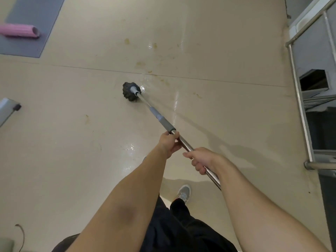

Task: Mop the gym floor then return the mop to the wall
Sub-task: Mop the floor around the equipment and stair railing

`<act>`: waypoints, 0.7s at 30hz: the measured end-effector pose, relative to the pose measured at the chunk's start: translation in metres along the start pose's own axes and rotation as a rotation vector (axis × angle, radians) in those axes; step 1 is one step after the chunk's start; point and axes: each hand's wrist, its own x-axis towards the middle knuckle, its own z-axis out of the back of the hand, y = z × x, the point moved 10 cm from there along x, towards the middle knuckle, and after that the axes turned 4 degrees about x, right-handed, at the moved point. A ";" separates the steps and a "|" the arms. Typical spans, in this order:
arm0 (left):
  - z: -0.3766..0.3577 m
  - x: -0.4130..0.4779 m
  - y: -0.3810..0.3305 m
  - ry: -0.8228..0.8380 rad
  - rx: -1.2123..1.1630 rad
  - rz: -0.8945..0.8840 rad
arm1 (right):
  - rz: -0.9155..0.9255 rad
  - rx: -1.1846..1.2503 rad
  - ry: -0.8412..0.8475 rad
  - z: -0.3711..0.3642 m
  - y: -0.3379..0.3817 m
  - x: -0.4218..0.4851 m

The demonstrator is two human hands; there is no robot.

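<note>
I grip the mop pole [183, 143] with both hands: left hand [170, 142] clenched ahead near the grey sleeve, right hand [201, 160] closed behind it for leverage. The mop head [129, 91] presses the floor [72, 142] well ahead, beside yellow stains.

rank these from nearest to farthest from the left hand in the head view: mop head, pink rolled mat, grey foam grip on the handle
1. Grey foam grip: just beyond the left hand, up the handle.
2. Mop head: on the floor, ahead and leftward.
3. Pink rolled mat: far top left, on the grey mat.
</note>
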 end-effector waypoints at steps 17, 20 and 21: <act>0.081 0.065 0.041 -0.124 -0.272 0.147 | -0.100 -0.064 -0.084 -0.087 0.002 0.103; 0.080 0.090 0.024 -0.099 -0.300 0.162 | -0.098 -0.178 -0.082 -0.076 0.027 0.123; 0.083 0.097 0.015 -0.094 -0.307 0.163 | -0.102 -0.190 -0.079 -0.076 0.038 0.128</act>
